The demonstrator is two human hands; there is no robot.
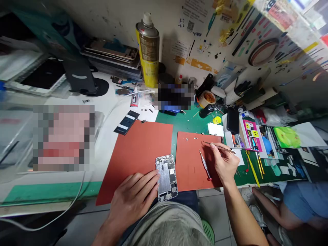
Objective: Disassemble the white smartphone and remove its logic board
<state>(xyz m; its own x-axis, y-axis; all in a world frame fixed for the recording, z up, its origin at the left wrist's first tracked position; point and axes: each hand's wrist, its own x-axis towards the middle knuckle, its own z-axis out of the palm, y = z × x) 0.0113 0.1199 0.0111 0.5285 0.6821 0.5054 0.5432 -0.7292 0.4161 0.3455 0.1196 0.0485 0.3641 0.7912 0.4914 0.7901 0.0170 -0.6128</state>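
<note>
My left hand (pixel 137 191) is closed on the left edge of an opened smartphone housing (pixel 164 179), whose inner metal and circuit parts face up. The housing's lower end juts past the front edge of the mats. In my right hand (pixel 224 164) I pinch thin tweezers (pixel 222 148), tips pointing left above the right red mat (pixel 187 171). A small precision screwdriver (pixel 204 163) lies on that mat, left of my right hand. Tiny parts (pixel 187 139) sit near the mat's far edge. Under my left hand spreads the larger red mat (pixel 143 147).
A dark phone battery (pixel 126 122) lies at the left mat's far corner. Behind stand a spray can (pixel 148 51) and a stack of phone parts (pixel 112 54). Tool boxes (pixel 243 136) and a yellow pry tool (pixel 252 167) are to the right. Another person's legs (pixel 282 208) show at lower right.
</note>
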